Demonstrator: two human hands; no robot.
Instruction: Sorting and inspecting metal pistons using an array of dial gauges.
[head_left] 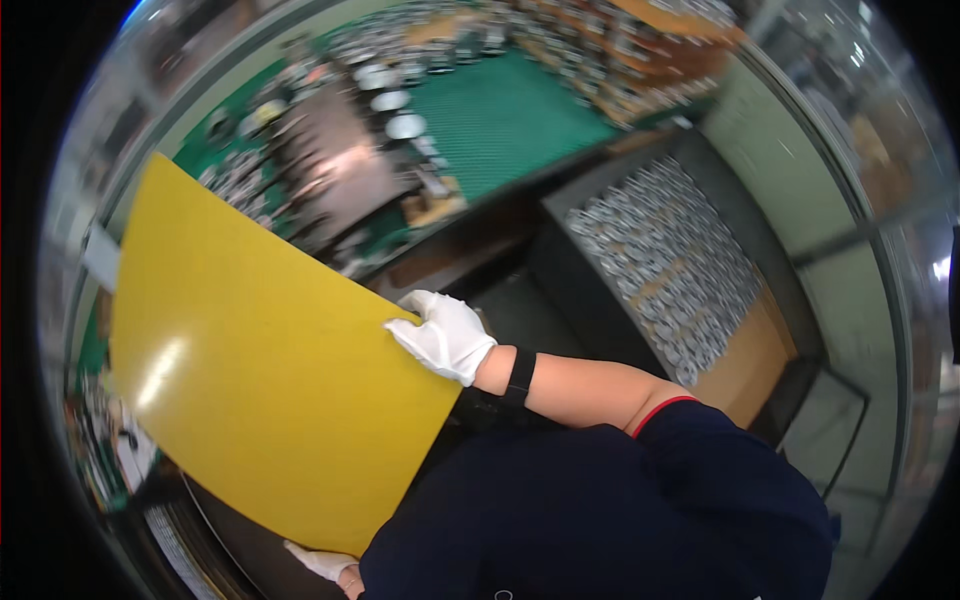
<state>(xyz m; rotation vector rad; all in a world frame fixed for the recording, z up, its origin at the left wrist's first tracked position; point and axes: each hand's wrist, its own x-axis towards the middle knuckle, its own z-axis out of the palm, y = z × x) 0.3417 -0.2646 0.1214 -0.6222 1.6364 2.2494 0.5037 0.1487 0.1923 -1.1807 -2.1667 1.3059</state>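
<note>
A large, flat yellow sheet [280, 370] with a glossy face fills the left and middle of the view, held tilted in front of me. My right hand [442, 335], in a white glove, grips its upper right corner, with the thumb over the face and the other fingers partly hidden. At the lower edge, close to my body, my gloved left hand [322, 562] holds the sheet. Most of its fingers are behind the sheet.
Beyond the sheet, a bench with a green ribbed mat [510, 110] carries rows of small metal parts. A board with many round metal pieces [670, 260] lies in a dark tray to the right. Framed light panels [780, 150] border the workspace.
</note>
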